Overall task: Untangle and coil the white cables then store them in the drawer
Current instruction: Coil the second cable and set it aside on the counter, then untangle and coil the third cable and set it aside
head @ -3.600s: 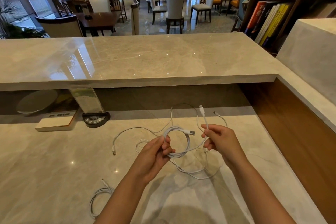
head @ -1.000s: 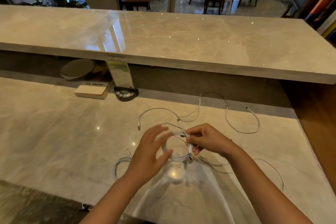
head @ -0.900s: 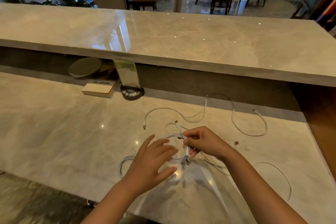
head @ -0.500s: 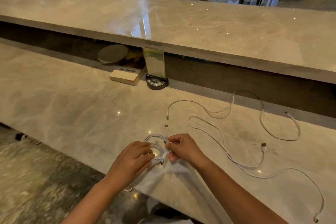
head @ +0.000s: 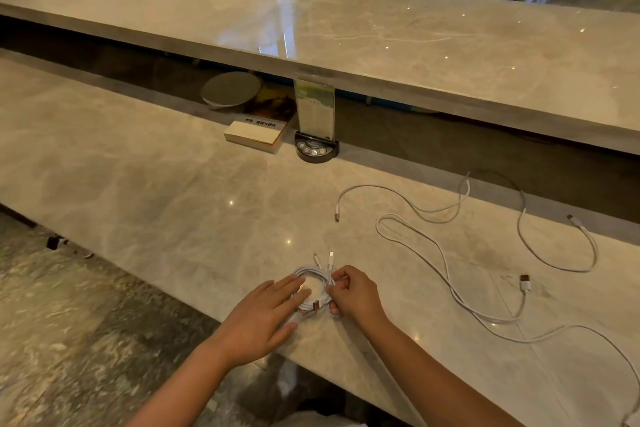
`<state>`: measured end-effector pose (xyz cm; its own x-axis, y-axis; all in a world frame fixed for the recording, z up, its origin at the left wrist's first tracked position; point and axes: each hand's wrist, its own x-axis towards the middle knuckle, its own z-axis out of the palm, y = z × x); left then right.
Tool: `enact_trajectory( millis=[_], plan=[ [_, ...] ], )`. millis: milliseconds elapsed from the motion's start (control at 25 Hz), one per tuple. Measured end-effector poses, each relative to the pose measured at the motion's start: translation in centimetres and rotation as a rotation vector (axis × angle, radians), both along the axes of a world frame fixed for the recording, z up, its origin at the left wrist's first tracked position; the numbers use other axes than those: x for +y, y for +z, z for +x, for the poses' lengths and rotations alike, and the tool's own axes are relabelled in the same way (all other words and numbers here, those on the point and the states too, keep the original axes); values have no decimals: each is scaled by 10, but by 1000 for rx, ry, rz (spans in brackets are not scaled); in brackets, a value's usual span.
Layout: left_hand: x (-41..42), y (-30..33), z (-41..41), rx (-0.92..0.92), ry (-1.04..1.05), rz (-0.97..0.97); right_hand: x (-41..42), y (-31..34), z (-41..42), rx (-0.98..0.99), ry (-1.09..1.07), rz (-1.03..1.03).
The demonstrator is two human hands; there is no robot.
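Two hands tend a small springy coil of thin white cable near the marble surface edge: right hand pinches its bundled side (best hold), left hand flat, fingers straight; loose white cables lie right.

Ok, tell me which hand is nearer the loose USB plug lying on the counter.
Right. The right hand grips the coiled cable, with the USB plug off to its right; the left hand lies beyond the coil, farther away.
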<state>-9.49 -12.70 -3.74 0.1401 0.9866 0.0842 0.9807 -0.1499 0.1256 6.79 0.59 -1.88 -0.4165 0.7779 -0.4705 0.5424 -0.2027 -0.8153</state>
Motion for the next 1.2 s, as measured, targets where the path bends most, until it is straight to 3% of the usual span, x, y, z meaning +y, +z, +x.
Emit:
enact_trajectory(
  millis=[240,520,720,960,1200],
  plan=[
    [8,12,-1,21,-26,45,1,-1,5,-49,78,144],
    [65,52,31,-78,-51,114,26,26,46,-361,380,677],
    [118,60,96,-95,-189,166,38,31,116,-474,283,1003],
    [168,23,189,-97,-343,27,49,9,223,-726,135,942],
    [187,3,222,33,-389,-72,60,-13,247,-666,152,847]
  ],
)
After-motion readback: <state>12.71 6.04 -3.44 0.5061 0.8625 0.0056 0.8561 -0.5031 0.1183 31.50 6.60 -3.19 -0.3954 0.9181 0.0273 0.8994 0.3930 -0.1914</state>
